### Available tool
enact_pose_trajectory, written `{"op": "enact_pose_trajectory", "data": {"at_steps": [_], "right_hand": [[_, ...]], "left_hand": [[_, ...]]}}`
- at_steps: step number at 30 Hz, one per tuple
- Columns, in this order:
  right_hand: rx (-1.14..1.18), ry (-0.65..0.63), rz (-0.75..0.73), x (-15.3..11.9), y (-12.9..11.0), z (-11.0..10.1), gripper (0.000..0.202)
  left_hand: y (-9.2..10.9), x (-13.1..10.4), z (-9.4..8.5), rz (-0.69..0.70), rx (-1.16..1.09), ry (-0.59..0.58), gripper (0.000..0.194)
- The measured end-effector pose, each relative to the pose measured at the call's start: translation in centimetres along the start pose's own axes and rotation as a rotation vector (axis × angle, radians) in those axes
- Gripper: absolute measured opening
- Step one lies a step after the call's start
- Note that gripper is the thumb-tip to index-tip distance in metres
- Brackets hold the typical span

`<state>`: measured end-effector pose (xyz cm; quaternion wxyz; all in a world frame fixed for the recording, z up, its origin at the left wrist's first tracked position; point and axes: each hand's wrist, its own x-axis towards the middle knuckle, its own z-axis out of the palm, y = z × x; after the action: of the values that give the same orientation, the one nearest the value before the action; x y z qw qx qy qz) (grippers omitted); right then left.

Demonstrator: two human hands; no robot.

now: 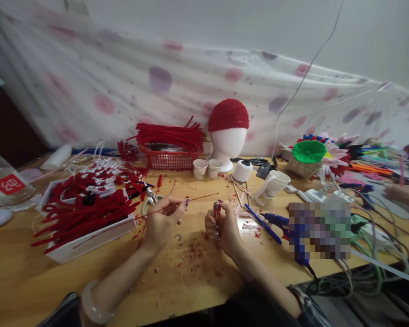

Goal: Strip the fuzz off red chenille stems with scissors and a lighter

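My left hand (162, 222) pinches a long, thin dark-red strand (202, 196) between thumb and fingers. Its tip points right, and the rest trails back to the left over the red stems. A small red lighter (217, 210) stands upright in my right hand (226, 229), fingers wrapped round it and thumb near its top. The tip of the strand lies close to the lighter, and no flame shows. Beside my left hand, a white box (59, 251) holds fuzzy red pipe cleaners (88, 218). Scissors (151, 194) lie just behind that hand.
Red scraps (194, 256) litter the wooden table. Behind stand a red basket (172, 160), paper cups (200, 168) and a foam head (226, 143) with a red covering. A blue glue gun (276, 220), cables and a blue pen (262, 223) lie right. Another person's hand (404, 197) is far right.
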<state>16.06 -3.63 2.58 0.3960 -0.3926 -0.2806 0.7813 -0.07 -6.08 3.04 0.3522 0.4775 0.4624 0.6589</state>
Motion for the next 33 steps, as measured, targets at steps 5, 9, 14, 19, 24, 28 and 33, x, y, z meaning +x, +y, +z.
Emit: {"op": "enact_pose_trajectory", "data": {"at_steps": [5,9,14,19,24,28,33], "right_hand": [[0.067,0.018,-0.013,-0.02,-0.28,-0.18,0.043],[0.072,0.045,-0.048,-0.09,-0.28,-0.17,0.042],[0.056,0.028,-0.071,0.02,-0.15,-0.26,0.042],[0.017,-0.009,-0.081,0.22,-0.06,-0.43,0.040],[-0.020,-0.016,-0.091,0.32,0.11,-0.44,0.041],[-0.051,-0.047,-0.107,0.44,0.22,-0.44,0.041],[-0.106,-0.116,-0.111,0.57,0.31,-0.54,0.043]], "left_hand": [[-0.10,-0.15,0.11,-0.020,-0.004,0.004,0.005],[-0.14,-0.21,0.30,-0.029,-0.009,-0.005,0.007],[-0.02,-0.25,0.25,-0.036,-0.001,0.004,0.007],[-0.14,-0.27,0.17,-0.039,-0.007,0.005,0.008],[-0.24,-0.26,0.27,-0.022,-0.001,-0.006,0.009],[-0.02,-0.27,0.28,-0.011,0.006,-0.006,0.010],[0.06,-0.25,0.39,-0.008,0.001,-0.005,0.013]]}}
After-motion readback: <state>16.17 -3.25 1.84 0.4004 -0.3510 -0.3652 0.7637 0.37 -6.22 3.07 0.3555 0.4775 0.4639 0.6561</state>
